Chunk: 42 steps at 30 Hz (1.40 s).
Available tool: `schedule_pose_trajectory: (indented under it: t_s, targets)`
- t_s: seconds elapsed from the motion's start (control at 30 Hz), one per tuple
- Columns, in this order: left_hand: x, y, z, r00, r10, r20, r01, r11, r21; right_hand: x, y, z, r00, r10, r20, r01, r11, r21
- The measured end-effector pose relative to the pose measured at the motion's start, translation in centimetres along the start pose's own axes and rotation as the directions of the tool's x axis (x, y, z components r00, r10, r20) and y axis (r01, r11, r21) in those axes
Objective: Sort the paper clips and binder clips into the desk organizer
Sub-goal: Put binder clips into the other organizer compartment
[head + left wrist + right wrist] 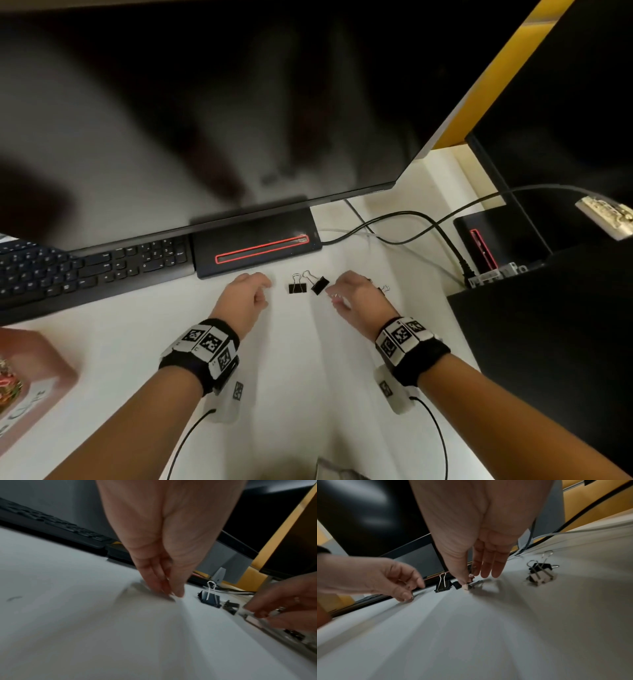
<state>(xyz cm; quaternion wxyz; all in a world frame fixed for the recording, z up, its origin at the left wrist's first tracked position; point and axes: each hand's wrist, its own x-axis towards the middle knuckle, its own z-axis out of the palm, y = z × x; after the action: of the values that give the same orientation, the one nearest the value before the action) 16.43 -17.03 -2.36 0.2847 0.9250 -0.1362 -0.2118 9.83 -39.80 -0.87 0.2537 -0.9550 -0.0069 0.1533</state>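
Gently pinch the light, slippy binder clips (297, 286) by their wire loops, just before the monitor stand (257, 245), between left hand (246, 294), grip unclear, and right hand (356, 294) pinching a small clip (475, 583).

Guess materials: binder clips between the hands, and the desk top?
Binder clips: likely painted sheet metal, black, dull sheen; handles bare steel wire, silvery glints. Desk top: smooth white, probably laminate, soft reflections; core not visible.
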Motion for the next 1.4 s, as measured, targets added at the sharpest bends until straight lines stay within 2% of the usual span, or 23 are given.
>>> schedule_pose_trajectory:
  t_s: [0.1,0.2,0.33,0.43,0.6,0.8,0.93,1.1,1.23,1.4]
  targets:
    - [0.2,2.2,0.4,0.995,0.088,0.043,-0.081,0.986,-0.145,0.7,-0.3,0.2,0.995,0.01,0.101,-0.005,0.999,-0.048]
    - [1.0,3.8,1.0,0.995,0.091,0.043,-0.084,0.985,-0.149,0.8,-0.5,0.1,0.99,0.005,0.14,0.002,0.999,-0.055]
    - [1.9,3.8,2.5,0.996,0.063,0.061,-0.057,0.994,-0.094,0.5,-0.7,0.2,0.992,0.037,0.119,-0.031,0.998,-0.053]
    - [1.4,3.1,3.3,0.998,0.049,0.028,-0.048,0.998,-0.045,0.3,-0.5,0.4,0.983,0.074,0.166,-0.058,0.993,-0.1]
    - [0.5,1.8,3.4,1.0,0.017,0.004,-0.016,0.997,-0.079,0.1,0.0,0.9,0.986,0.109,0.125,-0.106,0.994,-0.031]
    - [0.0,1.4,3.3,0.996,0.092,-0.005,-0.092,0.992,-0.086,0.4,0.1,1.0,0.98,0.181,0.089,-0.186,0.981,0.053]
    - [-0.4,1.5,2.8,0.997,0.074,-0.018,-0.076,0.987,-0.141,0.4,0.3,0.6,0.983,0.133,0.128,-0.139,0.99,0.033]
    - [-1.2,1.2,2.0,0.998,0.021,-0.058,-0.032,0.983,-0.183,1.4,-0.7,-0.6,0.997,0.077,0.007,-0.077,0.976,0.202]
    - [-2.0,0.5,1.3,0.996,-0.007,-0.088,-0.011,0.981,-0.196,3.5,-1.9,-0.1,0.993,0.057,0.102,-0.069,0.99,0.123]
    - [-4.0,-1.1,0.2,0.997,0.007,-0.083,-0.024,0.978,-0.208,4.2,-3.2,1.0,0.989,0.03,0.147,-0.036,0.999,0.036]
